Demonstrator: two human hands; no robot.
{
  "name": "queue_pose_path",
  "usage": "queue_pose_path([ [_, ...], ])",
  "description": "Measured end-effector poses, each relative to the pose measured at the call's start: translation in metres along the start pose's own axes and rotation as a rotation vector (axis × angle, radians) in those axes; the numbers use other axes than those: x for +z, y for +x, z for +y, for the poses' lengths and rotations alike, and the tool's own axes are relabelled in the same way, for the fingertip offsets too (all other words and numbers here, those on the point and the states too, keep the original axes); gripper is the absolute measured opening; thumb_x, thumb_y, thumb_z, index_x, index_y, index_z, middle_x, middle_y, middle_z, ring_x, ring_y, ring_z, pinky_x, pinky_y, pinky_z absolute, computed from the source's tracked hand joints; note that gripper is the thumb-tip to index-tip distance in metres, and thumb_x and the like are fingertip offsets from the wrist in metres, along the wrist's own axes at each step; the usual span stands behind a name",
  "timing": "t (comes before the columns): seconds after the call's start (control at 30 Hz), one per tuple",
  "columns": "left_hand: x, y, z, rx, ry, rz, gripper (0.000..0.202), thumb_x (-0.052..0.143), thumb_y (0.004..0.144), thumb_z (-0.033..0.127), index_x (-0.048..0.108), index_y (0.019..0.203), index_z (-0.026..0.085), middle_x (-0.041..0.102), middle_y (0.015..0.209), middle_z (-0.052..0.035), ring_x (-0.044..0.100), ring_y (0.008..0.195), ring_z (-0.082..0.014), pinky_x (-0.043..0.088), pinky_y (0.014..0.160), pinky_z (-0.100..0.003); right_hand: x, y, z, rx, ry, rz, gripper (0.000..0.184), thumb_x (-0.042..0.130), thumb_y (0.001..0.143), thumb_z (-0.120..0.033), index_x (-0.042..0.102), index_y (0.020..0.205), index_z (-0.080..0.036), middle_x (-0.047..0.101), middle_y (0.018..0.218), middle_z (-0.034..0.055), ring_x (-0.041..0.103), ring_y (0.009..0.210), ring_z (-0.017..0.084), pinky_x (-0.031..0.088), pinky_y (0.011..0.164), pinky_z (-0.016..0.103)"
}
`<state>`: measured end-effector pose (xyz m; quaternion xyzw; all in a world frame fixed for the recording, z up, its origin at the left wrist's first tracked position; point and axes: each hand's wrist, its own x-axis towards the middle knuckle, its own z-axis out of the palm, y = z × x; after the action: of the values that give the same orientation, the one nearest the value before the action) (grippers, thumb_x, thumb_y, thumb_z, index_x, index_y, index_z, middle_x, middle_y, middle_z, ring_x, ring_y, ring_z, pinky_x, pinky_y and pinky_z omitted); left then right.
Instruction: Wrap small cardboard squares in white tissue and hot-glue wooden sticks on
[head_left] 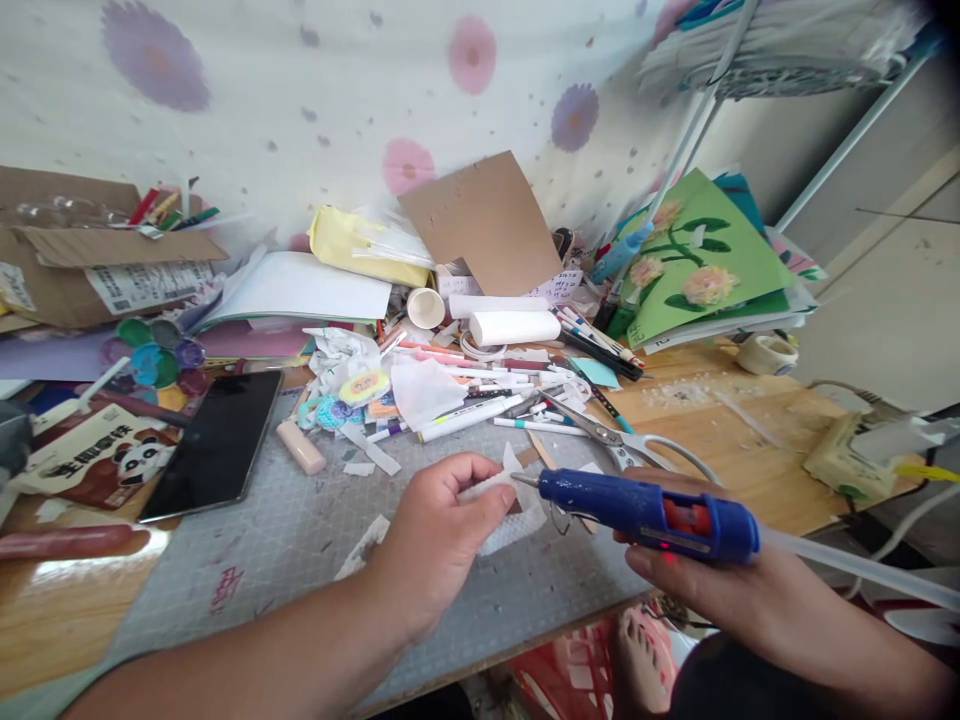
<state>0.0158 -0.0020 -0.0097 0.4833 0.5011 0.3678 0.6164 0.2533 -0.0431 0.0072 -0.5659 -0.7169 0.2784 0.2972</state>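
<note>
My right hand (720, 590) is wrapped round a blue hot glue gun (630, 505), with a clear glue stick (855, 560) sticking out of its back. A red light glows on the gun's side. The metal nozzle points left, close to the thumb of my left hand (442, 530). Between thumb and fingers, that hand pinches a small piece of white paper (510, 475). Below it, over the grey cutting mat (300, 590), is a white textured sheet (517, 530), partly hidden by my left hand; whether the two are joined I cannot tell.
Scissors (607, 435) lie just beyond the glue gun, beside a heap of markers (480, 400). At left are a black tablet (217, 440) and a cardboard box (105, 265). A power strip (847, 455) with cables sits at right. A brown board (487, 220) leans at the back.
</note>
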Motion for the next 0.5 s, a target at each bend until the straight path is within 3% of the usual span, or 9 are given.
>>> queue_pose_path([
  [0.17, 0.0, 0.0, 0.001, 0.024, 0.053, 0.028, 0.014, 0.064, 0.075, 0.032, 0.065, 0.074, 0.018, 0.062, 0.069, 0.0012, 0.05, 0.064, -0.0124, 0.036, 0.059, -0.023, -0.002, 0.007, -0.019, -0.085, -0.047, -0.105, 0.015, 0.058, 0.081, -0.036, 0.067, 0.087, -0.025, 0.069, 0.09, 0.0039, 0.066, 0.076, 0.023, 0.057, 0.061, 0.03],
  [0.4, -0.001, -0.001, 0.003, 0.019, 0.081, 0.016, 0.016, 0.063, 0.074, 0.034, 0.064, 0.073, 0.018, 0.061, 0.068, 0.001, 0.048, 0.063, -0.0132, 0.035, 0.057, -0.023, -0.001, 0.004, -0.011, -0.052, -0.047, -0.078, 0.023, 0.058, 0.081, -0.039, 0.064, 0.099, -0.026, 0.068, 0.099, 0.0057, 0.066, 0.084, 0.025, 0.057, 0.065, 0.033],
  [0.5, -0.001, -0.001, 0.001, 0.024, 0.094, 0.008, 0.017, 0.063, 0.075, 0.035, 0.063, 0.074, 0.018, 0.06, 0.067, 0.0015, 0.048, 0.063, -0.013, 0.035, 0.057, -0.023, 0.0, -0.001, -0.004, 0.007, -0.039, 0.0, 0.032, 0.062, 0.078, -0.042, 0.061, 0.107, -0.027, 0.068, 0.101, 0.0056, 0.066, 0.086, 0.025, 0.058, 0.07, 0.035],
])
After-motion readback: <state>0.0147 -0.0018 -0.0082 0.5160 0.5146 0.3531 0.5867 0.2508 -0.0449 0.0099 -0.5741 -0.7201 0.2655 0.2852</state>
